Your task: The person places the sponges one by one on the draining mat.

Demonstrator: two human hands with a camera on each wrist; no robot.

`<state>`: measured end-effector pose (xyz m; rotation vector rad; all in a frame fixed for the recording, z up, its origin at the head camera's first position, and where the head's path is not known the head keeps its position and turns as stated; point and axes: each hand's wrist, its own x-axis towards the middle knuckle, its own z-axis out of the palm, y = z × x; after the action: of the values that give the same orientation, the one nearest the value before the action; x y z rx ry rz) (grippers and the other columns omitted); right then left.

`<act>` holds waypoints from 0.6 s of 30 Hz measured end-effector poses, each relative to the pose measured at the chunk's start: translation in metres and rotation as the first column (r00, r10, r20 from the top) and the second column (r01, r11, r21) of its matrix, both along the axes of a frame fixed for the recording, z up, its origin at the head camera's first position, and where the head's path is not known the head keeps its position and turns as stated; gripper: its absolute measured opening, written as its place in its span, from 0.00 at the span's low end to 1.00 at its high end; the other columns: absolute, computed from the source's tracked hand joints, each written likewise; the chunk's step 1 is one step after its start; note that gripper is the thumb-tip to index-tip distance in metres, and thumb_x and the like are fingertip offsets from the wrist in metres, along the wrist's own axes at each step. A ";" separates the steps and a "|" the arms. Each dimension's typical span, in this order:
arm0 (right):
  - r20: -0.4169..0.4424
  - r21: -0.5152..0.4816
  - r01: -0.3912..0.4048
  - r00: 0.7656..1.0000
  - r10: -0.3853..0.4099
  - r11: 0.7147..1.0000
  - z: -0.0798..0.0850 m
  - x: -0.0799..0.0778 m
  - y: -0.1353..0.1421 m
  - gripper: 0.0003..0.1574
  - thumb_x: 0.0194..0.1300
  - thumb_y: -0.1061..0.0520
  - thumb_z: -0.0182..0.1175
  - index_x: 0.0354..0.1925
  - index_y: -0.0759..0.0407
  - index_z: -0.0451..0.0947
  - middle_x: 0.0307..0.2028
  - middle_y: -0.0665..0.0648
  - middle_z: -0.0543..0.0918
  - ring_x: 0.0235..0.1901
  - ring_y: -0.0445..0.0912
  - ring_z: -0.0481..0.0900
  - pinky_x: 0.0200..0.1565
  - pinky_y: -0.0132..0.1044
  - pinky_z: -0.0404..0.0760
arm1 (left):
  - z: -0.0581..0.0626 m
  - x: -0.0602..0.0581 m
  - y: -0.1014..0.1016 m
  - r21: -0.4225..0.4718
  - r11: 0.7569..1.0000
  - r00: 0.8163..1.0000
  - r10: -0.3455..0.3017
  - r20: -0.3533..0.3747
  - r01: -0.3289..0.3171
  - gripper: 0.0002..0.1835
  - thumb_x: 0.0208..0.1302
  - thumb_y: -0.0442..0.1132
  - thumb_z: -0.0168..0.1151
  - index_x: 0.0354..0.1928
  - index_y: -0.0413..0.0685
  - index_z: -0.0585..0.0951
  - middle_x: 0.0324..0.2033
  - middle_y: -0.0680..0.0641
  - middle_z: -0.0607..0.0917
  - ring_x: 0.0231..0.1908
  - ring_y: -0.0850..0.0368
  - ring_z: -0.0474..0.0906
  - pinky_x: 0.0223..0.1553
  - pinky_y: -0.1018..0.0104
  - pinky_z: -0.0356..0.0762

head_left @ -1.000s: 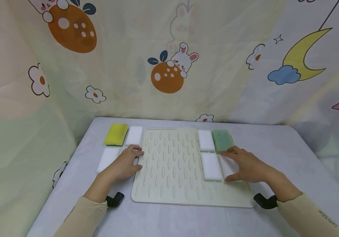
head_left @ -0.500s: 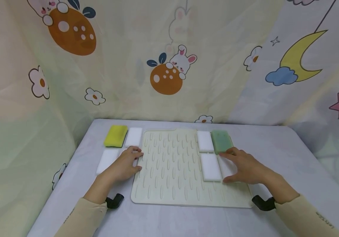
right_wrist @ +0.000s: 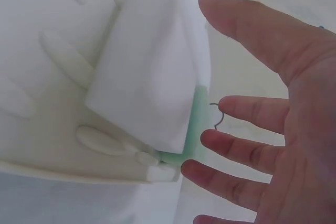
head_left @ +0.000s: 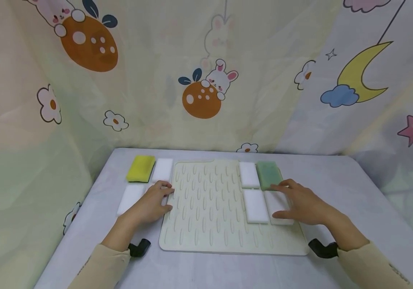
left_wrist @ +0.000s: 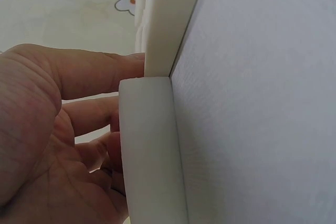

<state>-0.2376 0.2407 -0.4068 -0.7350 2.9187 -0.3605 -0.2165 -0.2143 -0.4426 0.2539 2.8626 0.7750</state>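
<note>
A cream ribbed mat [head_left: 202,237] lies on the table. My left hand [head_left: 152,204] is at its left edge, thumb and fingertips along the rim, the fingers loosely bent. In the left wrist view, a white sponge block [left_wrist: 149,150] lies against the mat's edge under that hand. At the mat's right side, my right hand [head_left: 305,204] hovers with spread fingers over a white sponge block [head_left: 275,202]. In the right wrist view, a gap shows between the fingers and this block. Next to it are a green sponge [head_left: 269,175] and two white blocks [head_left: 249,174].
Left of the mat lie a yellow sponge [head_left: 140,168] with a dark underside and white blocks, one at the back [head_left: 162,169] and one nearer [head_left: 130,198]. A patterned curtain [head_left: 148,100] stands behind the table. Black wrist mounts [head_left: 139,248] sit at both sleeves.
My right hand has come off the front right white block, its fingers moving slightly up and away, so more of the block shows. The left hand stays at the mat's edge.
</note>
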 end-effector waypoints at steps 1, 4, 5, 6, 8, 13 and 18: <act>0.005 -0.018 0.003 1.000 -0.003 1.000 0.001 0.000 0.001 0.55 0.50 0.27 0.66 0.70 0.48 0.65 0.62 0.59 0.69 0.56 0.58 0.74 0.50 0.59 0.74 | 0.000 0.000 0.000 -0.003 1.000 1.000 -0.003 -0.002 0.003 0.32 0.59 0.40 0.68 0.65 0.41 0.72 0.66 0.47 0.66 0.65 0.47 0.63 0.64 0.49 0.66; 0.019 -0.077 0.016 1.000 -0.014 0.997 0.003 -0.002 0.006 0.54 0.53 0.27 0.63 0.70 0.50 0.63 0.62 0.59 0.68 0.57 0.58 0.74 0.51 0.58 0.75 | 0.000 0.000 0.000 -0.002 1.000 1.000 -0.001 0.001 0.001 0.32 0.59 0.40 0.68 0.65 0.42 0.72 0.66 0.47 0.66 0.65 0.48 0.63 0.64 0.49 0.66; 0.022 -0.093 0.018 1.000 -0.016 0.995 0.003 -0.003 0.007 0.54 0.54 0.27 0.62 0.71 0.51 0.63 0.62 0.59 0.67 0.57 0.58 0.74 0.52 0.58 0.75 | 0.000 0.000 0.000 -0.001 1.000 1.000 -0.001 0.000 0.001 0.32 0.59 0.40 0.68 0.65 0.42 0.72 0.66 0.47 0.66 0.65 0.48 0.63 0.64 0.49 0.66; 0.027 -0.106 0.023 0.999 -0.020 0.994 0.003 -0.004 0.009 0.54 0.55 0.27 0.61 0.71 0.51 0.62 0.63 0.59 0.67 0.57 0.58 0.74 0.52 0.57 0.75 | -0.001 0.000 0.000 0.001 1.000 1.000 0.002 0.004 -0.002 0.32 0.59 0.40 0.68 0.65 0.42 0.72 0.66 0.48 0.66 0.65 0.48 0.63 0.64 0.49 0.66; 0.035 -0.132 0.032 0.999 -0.028 0.991 0.003 -0.005 0.013 0.52 0.57 0.28 0.60 0.71 0.51 0.62 0.63 0.59 0.67 0.59 0.58 0.72 0.53 0.57 0.75 | -0.001 0.000 0.001 0.000 1.000 1.000 0.004 0.004 -0.004 0.32 0.59 0.41 0.68 0.66 0.43 0.72 0.66 0.48 0.65 0.65 0.49 0.63 0.64 0.50 0.66; 0.056 -0.198 0.054 0.997 -0.044 0.979 0.002 -0.011 0.025 0.46 0.63 0.33 0.59 0.71 0.53 0.62 0.61 0.59 0.67 0.60 0.59 0.70 0.48 0.54 0.77 | -0.002 0.000 0.001 -0.001 1.000 1.000 0.005 -0.001 -0.005 0.32 0.59 0.40 0.68 0.65 0.43 0.72 0.66 0.49 0.66 0.64 0.49 0.63 0.64 0.50 0.67; 0.058 -0.242 0.079 0.996 -0.067 0.967 -0.003 -0.018 0.037 0.40 0.67 0.40 0.58 0.70 0.55 0.62 0.59 0.62 0.70 0.57 0.61 0.72 0.44 0.49 0.79 | -0.002 0.001 0.002 0.000 1.000 1.000 0.015 0.001 -0.015 0.32 0.58 0.41 0.68 0.65 0.44 0.73 0.66 0.49 0.66 0.65 0.50 0.63 0.64 0.50 0.66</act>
<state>-0.2553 0.2778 -0.4096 -0.6369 2.8919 -0.7452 -0.2159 -0.2127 -0.4443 0.2319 2.8665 0.7769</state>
